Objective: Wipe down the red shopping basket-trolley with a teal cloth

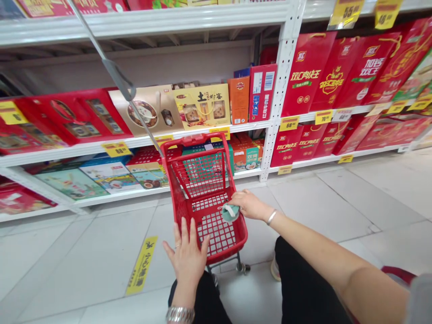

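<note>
A small red plastic shopping cart (175, 198) with gridded walls stands before me, its handle end toward the shelf. Over its near left rim I see my left hand (189, 252), fingers spread and holding nothing; whether it touches the rim I cannot tell. At the cart's right side, the fingers of my right hand (248, 204) are closed on a small green pad with a white strap (230, 213), held over the basket. The exact kind of this pad is unclear. Only the pad shows above the basket's gridded bottom.
White shelving (270, 148) with red gift boxes (307, 76) and yellow price tags runs behind the cart. A grey rod (118, 78) slants down at upper left. A yellow floor sticker (142, 265) lies left of the cart on pale tiles. My legs are close to the cart's near end.
</note>
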